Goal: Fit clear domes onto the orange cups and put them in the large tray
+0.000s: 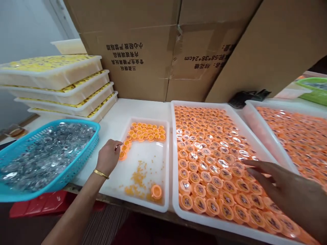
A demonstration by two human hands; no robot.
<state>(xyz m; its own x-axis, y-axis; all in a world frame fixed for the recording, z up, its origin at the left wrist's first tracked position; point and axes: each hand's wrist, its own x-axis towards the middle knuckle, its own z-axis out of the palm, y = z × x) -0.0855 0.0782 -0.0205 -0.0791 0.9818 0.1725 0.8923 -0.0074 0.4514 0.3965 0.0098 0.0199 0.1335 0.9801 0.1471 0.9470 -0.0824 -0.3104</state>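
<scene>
My left hand [109,154], with a gold bracelet [100,174] on the wrist, is at the left rim of a small white tray [146,153]. Its fingers are curled in beside a short line of small orange cups [124,148]; what they hold, if anything, is hidden. More orange cups with yellow-orange filling stand at the tray's far end. Loose orange granules [139,175] and a single orange cup [156,192] lie at the near end. Over a large tray of lidded orange cups [213,178], my right hand [283,185] stretches its fingers, apparently holding nothing.
A blue basket [95,136] of clear, shiny plastic pieces stands at the left. Behind it are stacked white trays [84,78] with yellow contents. Cardboard boxes [148,81] wall off the back. Another tray of orange cups [301,136] lies at the right, near a black object [246,98].
</scene>
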